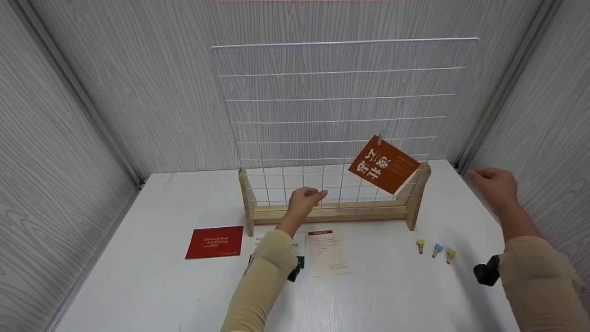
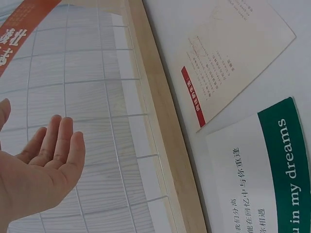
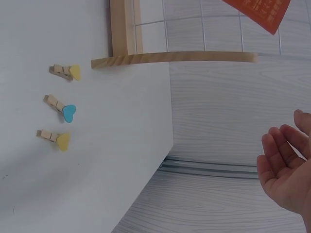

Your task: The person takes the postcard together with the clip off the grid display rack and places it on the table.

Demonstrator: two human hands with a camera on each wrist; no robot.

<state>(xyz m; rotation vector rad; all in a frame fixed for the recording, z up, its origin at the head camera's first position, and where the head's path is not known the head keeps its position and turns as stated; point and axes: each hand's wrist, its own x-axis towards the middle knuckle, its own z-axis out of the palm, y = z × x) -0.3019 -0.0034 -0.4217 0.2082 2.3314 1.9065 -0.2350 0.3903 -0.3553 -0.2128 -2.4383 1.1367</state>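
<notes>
My left hand (image 1: pixel 304 203) hovers in front of the white wire grid (image 1: pixel 322 175), its fingers loosely bent and nothing in them. Off to the right, my right hand (image 1: pixel 495 186) is raised above the table's right side, also holding nothing; the right wrist view shows its relaxed fingers (image 3: pixel 279 150). An orange-red card (image 1: pixel 385 163) with white characters hangs tilted on the grid, a small clothespin (image 1: pixel 380 139) at its upper corner. Below my left forearm lies a white and green card (image 2: pixel 286 165), partly hidden in the head view. Beside it is a cream card (image 1: pixel 329 253) with a red strip.
A wooden stand (image 1: pixel 332 213) holds the grid upright. Flat on the table at left is a red card (image 1: pixel 215 242). Two clothespins with yellow hearts (image 1: pixel 420 245) and one with a blue heart (image 1: pixel 437 250) lie at right. Pale wood-grain panels (image 1: pixel 69 115) enclose the table.
</notes>
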